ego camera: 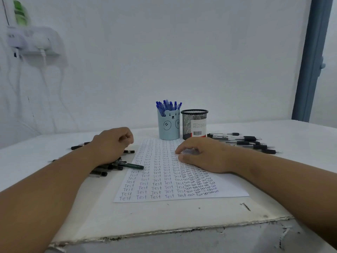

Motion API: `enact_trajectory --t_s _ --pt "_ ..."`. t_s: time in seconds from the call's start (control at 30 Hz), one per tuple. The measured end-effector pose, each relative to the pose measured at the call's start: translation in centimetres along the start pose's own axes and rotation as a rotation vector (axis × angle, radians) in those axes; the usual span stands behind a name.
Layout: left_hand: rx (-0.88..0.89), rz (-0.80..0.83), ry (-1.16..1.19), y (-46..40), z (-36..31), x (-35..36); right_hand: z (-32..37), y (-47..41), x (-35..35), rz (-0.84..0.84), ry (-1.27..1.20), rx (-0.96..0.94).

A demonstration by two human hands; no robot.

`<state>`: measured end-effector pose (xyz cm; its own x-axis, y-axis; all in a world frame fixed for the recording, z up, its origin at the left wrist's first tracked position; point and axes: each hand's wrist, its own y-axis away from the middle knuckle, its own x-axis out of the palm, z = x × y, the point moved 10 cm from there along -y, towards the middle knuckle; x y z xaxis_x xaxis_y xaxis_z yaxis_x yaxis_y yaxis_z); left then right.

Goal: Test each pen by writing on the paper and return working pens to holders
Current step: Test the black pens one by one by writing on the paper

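Observation:
A white paper (231, 189) filled with rows of "Test" lies in the middle of the table. My right hand (204, 156) rests on its upper right part, fingers loosely bent with the tips touching the sheet, holding nothing. My left hand (111, 145) hovers over a pile of black pens (104, 169) left of the paper; its fingers are curled in and no pen shows in it. A dark green pen (132, 165) lies at the paper's left edge. Behind the paper stand a blue bear holder (168, 128) full of blue pens and a black mesh holder (188, 123).
Several black-grip pens (244, 142) lie in a row right of the mesh holder. The white table (164, 220) has a chipped front edge. A wall shelf with cables (36, 42) hangs at far left, and a blue door frame (310, 61) stands at right.

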<state>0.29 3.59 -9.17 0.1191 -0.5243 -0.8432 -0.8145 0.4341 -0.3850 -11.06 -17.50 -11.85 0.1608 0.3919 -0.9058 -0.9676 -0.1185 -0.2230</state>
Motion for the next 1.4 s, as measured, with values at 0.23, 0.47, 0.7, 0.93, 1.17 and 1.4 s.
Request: enact_trajectory --t_s 0.23,0.47,0.7,0.93,1.17,1.4 --pt "0.398 -0.326 0.36 2.3 -7.1 -4.0 0.0 -0.1 0.0 0.002 -0.002 -0.001" --pt "0.326 -0.502 1.032 3.2 -7.0 -5.7 0.1 -0.1 0.0 -0.004 0.005 -0.007" --pt "0.046 -0.453 1.456 2.1 -4.8 -4.1 0.2 -0.2 0.0 -0.007 0.02 -0.015" --pt "-0.083 -0.24 1.668 1.5 -5.6 -1.3 0.6 -0.1 -1.4 -0.161 -0.014 -0.075" --pt "0.013 -0.081 1.381 1.2 -7.8 0.1 3.7 1.1 -4.7 -0.532 0.097 -0.302" --pt "0.142 0.002 1.115 1.1 -9.0 1.0 3.4 0.9 -5.1 -0.546 0.183 -0.278"
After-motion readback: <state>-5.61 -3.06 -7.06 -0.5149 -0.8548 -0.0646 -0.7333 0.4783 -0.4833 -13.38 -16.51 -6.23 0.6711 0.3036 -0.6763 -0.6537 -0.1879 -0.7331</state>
